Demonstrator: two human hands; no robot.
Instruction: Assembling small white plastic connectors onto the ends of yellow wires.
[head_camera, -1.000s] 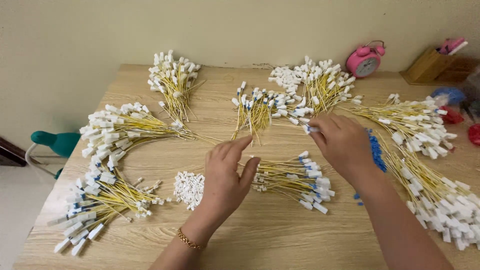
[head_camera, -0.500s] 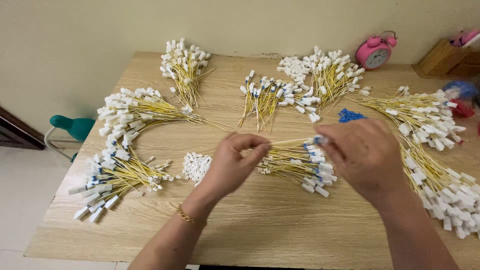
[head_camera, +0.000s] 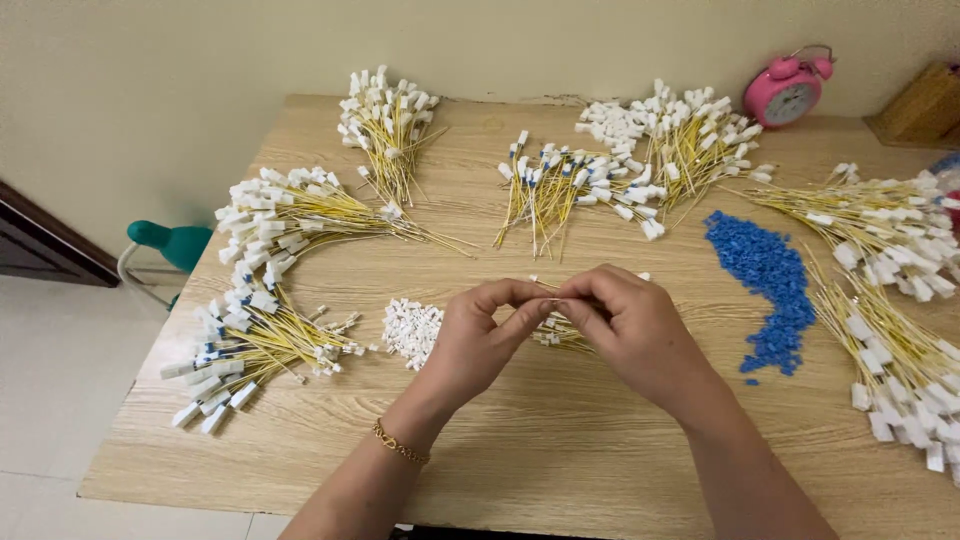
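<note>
My left hand (head_camera: 478, 337) and my right hand (head_camera: 628, 325) meet at the middle of the wooden table (head_camera: 560, 450), fingertips pinched together on a thin yellow wire (head_camera: 551, 298) with a small white connector. Under the hands lies a bundle of yellow wires with white plugs (head_camera: 553, 333), mostly hidden. A small heap of white connectors (head_camera: 411, 329) sits just left of my left hand. A pile of small blue pieces (head_camera: 766, 290) lies to the right of my right hand.
Several bundles of yellow wires with white plugs fan around the table: far left (head_camera: 240, 335), left (head_camera: 290, 215), back (head_camera: 388, 125), centre back (head_camera: 550, 180), back right (head_camera: 680, 135), right (head_camera: 890, 290). A pink alarm clock (head_camera: 790, 92) stands at the back right. A green chair (head_camera: 170, 245) is off the left edge.
My right hand came back from the bundles at the back right to the middle. Both hands have closed together on one wire. The view shifted, and the blue pile is uncovered.
</note>
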